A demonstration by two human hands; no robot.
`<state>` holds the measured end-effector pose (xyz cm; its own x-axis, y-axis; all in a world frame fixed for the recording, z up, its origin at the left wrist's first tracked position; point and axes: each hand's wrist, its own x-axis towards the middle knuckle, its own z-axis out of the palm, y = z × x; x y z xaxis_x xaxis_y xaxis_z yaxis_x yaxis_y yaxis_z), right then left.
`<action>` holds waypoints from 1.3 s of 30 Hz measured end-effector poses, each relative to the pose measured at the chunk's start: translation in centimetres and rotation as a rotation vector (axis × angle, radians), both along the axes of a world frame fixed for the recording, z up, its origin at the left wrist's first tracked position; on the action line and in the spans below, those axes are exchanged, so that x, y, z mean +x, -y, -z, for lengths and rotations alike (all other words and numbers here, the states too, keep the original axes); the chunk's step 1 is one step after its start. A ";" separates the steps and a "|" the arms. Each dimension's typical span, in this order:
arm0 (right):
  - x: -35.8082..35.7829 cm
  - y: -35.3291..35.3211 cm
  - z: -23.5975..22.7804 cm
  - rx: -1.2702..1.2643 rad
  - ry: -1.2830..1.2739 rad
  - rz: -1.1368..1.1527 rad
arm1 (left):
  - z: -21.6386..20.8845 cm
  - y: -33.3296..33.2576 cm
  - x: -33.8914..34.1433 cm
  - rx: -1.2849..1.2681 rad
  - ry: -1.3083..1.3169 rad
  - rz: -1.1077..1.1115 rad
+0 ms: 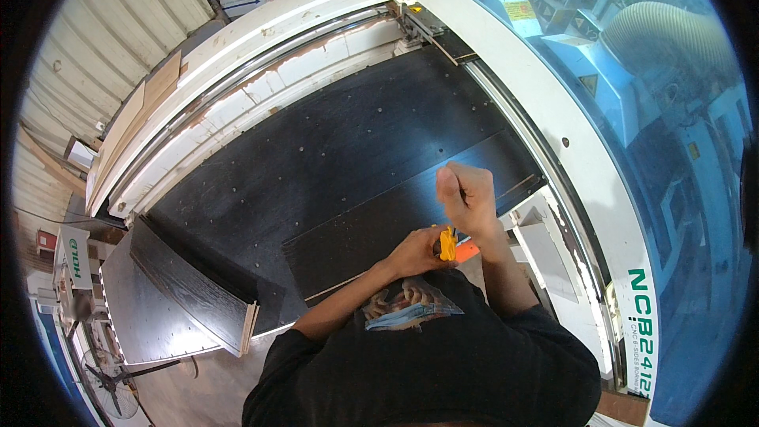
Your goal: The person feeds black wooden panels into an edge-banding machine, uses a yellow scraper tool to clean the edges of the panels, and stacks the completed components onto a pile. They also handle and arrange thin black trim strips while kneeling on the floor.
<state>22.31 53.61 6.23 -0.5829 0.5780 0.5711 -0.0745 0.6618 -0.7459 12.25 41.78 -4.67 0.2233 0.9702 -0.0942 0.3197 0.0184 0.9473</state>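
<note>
My left hand [417,253] is in front of my chest, its fingers wrapped round a small yellow tool [448,244] whose exact kind I cannot make out. An orange piece [467,251] shows right beside the yellow part; whether the two are joined is unclear. My right hand [472,196] is raised just beyond and to the right, curled into a fist. What it holds, if anything, is hidden. Under and past both hands lies a dark panel [356,233] with a pale near edge, flat on the black machine bed [316,150].
Dark wood-grain boards [190,289] with pale edges lie at the left end. A white rail frame [253,71] runs along the far side. On the right stands a white machine housing [585,142] with a blue see-through cover and a ribbed hose [664,35]. A fan [111,383] stands lower left.
</note>
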 end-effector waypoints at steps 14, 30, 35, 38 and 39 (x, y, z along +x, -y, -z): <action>-0.6 -1.1 -3.7 0.293 0.406 -0.052 | 1.7 0.1 0.3 0.003 -0.120 0.072; 0.3 0.6 -0.2 -0.253 0.311 -0.003 | 0.1 0.3 -0.6 -0.048 0.064 -0.185; 2.6 2.4 5.0 -0.015 0.705 -0.097 | 0.6 0.3 -0.9 0.072 0.112 -0.357; 2.4 4.0 6.9 -0.372 0.505 -0.056 | 2.0 0.5 -0.9 0.054 0.110 -0.322; 2.5 4.3 8.0 -0.407 0.395 -0.020 | 1.9 0.3 -0.9 0.060 0.079 -0.300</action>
<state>24.84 49.36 -1.79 -0.7200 0.6928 0.0411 0.2524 0.3166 -0.9144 11.37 41.50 -6.52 -0.0689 0.9972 -0.0288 0.2340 0.0442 0.9712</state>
